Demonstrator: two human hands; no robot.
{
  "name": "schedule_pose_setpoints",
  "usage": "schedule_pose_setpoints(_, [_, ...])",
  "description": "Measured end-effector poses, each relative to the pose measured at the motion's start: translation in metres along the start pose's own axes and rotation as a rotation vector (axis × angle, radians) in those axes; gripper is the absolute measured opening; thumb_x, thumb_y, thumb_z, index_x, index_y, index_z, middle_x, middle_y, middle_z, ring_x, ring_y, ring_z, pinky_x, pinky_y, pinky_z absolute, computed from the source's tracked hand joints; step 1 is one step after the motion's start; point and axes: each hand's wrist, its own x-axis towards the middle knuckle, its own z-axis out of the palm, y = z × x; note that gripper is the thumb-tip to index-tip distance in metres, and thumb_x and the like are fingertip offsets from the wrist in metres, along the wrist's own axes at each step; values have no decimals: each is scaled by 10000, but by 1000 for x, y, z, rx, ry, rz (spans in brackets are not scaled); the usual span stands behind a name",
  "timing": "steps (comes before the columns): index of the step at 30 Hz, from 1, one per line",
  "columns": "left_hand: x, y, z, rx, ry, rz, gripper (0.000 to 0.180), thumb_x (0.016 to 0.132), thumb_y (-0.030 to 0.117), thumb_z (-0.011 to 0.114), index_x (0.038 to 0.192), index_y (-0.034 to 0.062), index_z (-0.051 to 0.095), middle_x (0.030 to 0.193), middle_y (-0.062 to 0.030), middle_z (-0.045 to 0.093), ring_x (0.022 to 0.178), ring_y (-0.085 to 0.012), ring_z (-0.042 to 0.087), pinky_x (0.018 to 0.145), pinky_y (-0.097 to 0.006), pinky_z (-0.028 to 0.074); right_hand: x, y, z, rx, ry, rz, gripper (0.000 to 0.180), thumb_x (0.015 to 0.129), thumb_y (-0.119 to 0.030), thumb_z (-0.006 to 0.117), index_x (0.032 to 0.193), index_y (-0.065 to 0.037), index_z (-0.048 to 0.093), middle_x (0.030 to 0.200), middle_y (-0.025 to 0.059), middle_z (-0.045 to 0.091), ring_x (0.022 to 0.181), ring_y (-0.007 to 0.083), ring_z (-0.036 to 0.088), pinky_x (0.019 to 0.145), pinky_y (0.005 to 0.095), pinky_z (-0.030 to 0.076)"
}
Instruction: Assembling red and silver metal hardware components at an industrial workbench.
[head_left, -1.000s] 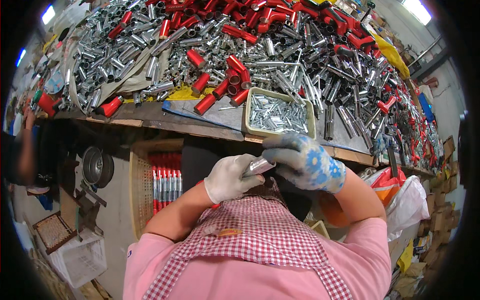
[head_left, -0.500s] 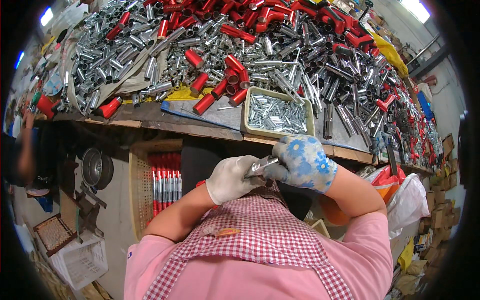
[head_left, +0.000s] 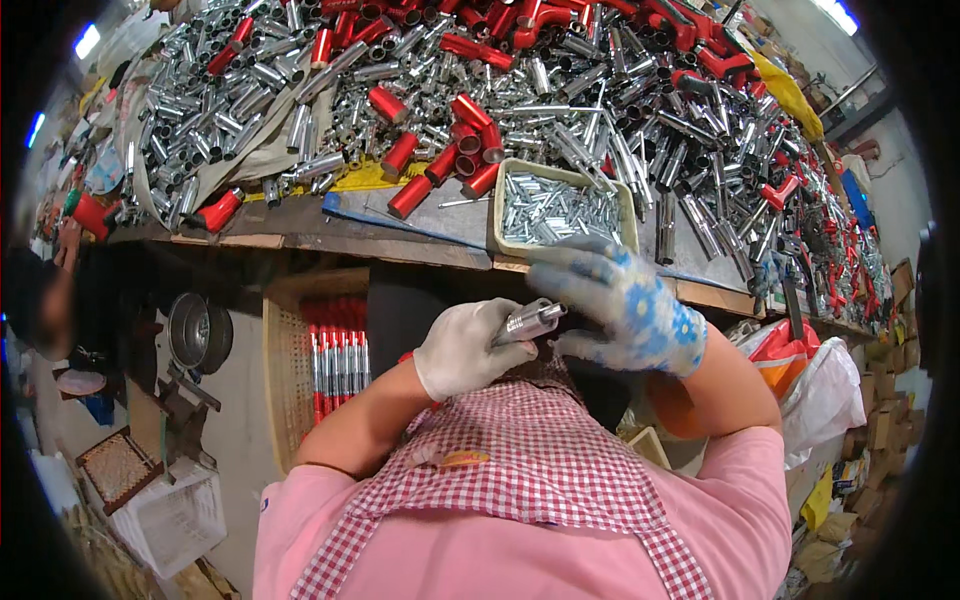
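Observation:
My left hand [head_left: 462, 352], in a white work glove, grips a short silver metal tube [head_left: 533, 319] with ridged rings and a narrower tip that points right. Beside that tip, my right hand [head_left: 628, 305] wears a blue-flowered glove. Its fingers are spread, apart from the tube, and nothing shows in them. Just beyond the hands, a cream tray [head_left: 498, 222] full of small silver pins [head_left: 553, 208] stands at the front of the bench. Left of the tray lie several red cylinders [head_left: 400, 155].
Chrome tubes [head_left: 690, 190] and red drill-shaped housings [head_left: 690, 40] heap the bench. Its wooden front edge [head_left: 400, 256] runs before me. A cream crate [head_left: 283, 375] below holds rows of red-and-silver pieces [head_left: 338, 362]. A white bag [head_left: 825, 390] hangs right. Another person [head_left: 45, 305] is at far left.
My right hand has let go of the tube's end and spread its fingers, moving slightly right. The left hand still holds the tube, and its tip is now uncovered.

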Motion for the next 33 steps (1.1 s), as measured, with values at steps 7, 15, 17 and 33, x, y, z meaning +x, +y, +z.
schedule_pose_setpoints(7, [-3, 1, 8, 6, -61, 18, 400, 701, 212, 789, 1000, 4, 622, 814, -164, 655, 740, -353, 648, 656, -417, 512, -12, 8, 5, 172, -145, 406, 530, 839, -397, 660, 1205, -21, 592, 784, 171, 664, 723, 350, 664, 660, 401, 526])
schedule_pose_setpoints(15, [-3, 1, 15, -56, -112, 34, 435, 739, 285, 767, 1036, 8, 610, 835, -178, 656, 775, -361, 648, 675, -443, 511, -19, 9, 9, 191, -189, 331, 381, 827, -277, 663, 1116, -33, 621, 778, 146, 680, 735, 312, 674, 649, 376, 532])
schedule_pose_setpoints(17, [-1, 4, 16, -11, -106, 57, 438, 740, 289, 765, 1037, 7, 610, 838, -181, 656, 783, -362, 648, 683, -446, 511, -19, 9, 12, 194, -43, 320, 403, 854, -327, 647, 1116, -22, 619, 701, 158, 661, 696, 326, 667, 644, 401, 525])
schedule_pose_setpoints(33, [-5, 4, 19, 165, 22, 44, 339, 709, 148, 739, 1001, 43, 602, 810, -170, 651, 739, -371, 641, 632, -454, 505, -14, -7, 20, 341, -376, 514, 405, 828, -385, 681, 996, -20, 634, 819, 194, 677, 778, 344, 665, 711, 416, 514])
